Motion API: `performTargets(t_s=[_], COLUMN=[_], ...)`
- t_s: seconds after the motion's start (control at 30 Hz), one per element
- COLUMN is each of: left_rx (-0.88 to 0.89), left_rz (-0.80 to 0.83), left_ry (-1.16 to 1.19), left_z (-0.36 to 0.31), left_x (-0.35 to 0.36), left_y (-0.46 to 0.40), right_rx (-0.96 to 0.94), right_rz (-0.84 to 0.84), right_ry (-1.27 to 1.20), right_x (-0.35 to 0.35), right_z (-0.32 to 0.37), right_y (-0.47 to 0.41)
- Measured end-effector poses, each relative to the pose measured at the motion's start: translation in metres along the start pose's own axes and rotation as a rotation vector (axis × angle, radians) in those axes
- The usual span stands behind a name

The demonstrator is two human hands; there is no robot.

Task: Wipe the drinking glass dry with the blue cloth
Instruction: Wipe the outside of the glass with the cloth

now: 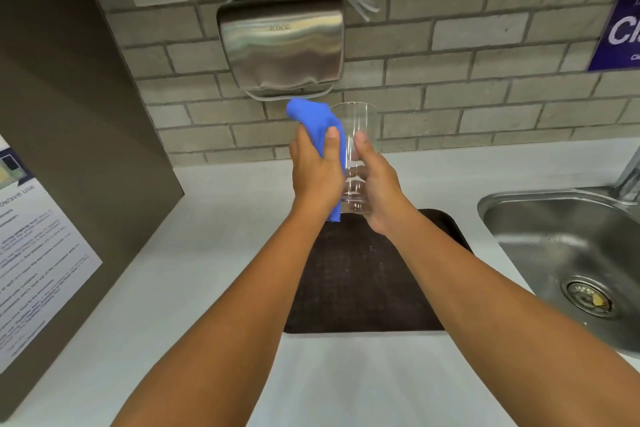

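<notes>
A clear drinking glass [356,121] is held upright in the air above the counter, mouth up. My right hand [377,184] grips its lower half from the right, thumb on the front. My left hand [317,173] holds the bunched blue cloth [311,114] and presses it against the left side of the glass. A strip of the cloth hangs down below my left palm. The base of the glass shows between my two hands.
A dark brown mat [363,281] lies on the white counter [214,253] under my hands. A steel sink [554,239] is at the right. A steel hand dryer [282,42] hangs on the brick wall behind. A dark cabinet with a notice [38,246] stands left.
</notes>
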State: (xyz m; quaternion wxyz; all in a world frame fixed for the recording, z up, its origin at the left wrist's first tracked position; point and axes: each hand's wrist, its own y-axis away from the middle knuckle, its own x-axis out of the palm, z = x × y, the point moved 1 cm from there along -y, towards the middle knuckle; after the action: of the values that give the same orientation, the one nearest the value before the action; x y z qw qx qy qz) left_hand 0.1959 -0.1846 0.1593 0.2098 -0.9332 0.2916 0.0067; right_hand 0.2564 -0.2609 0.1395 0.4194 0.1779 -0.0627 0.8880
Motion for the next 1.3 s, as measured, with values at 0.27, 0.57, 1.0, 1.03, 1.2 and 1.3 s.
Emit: performTargets(t_s=[0.27, 0.57, 1.0, 1.03, 1.2, 1.3], left_rx=[-0.278, -0.174, 0.154, 0.106, -0.354, -0.346], left_rz=[0.092, -0.016, -0.035, -0.002, 0.129, 0.099], left_ry=[0.307, 0.202, -0.106, -0.079, 0.196, 0.156], left_z=[0.001, 0.007, -0.003, -0.001, 0.019, 0.021], left_x=[-0.004, -0.002, 0.003, 0.002, -0.004, -0.001], left_y=[-0.016, -0.01, 0.015, 0.011, -0.002, 0.003], right_rx=[0.035, -0.031, -0.114, -0.086, 0.044, 0.082], right_rz=[0.15, -0.07, -0.05, -0.03, 0.088, 0.061], right_ry=[-0.12, 0.014, -0.01, -0.048, -0.12, -0.101], right_x=[-0.008, -0.007, -0.008, -0.009, -0.015, -0.016], right_z=[-0.003, -0.004, -0.02, -0.021, -0.026, -0.028], right_y=[0.001, 0.0, 0.005, 0.006, 0.015, 0.016])
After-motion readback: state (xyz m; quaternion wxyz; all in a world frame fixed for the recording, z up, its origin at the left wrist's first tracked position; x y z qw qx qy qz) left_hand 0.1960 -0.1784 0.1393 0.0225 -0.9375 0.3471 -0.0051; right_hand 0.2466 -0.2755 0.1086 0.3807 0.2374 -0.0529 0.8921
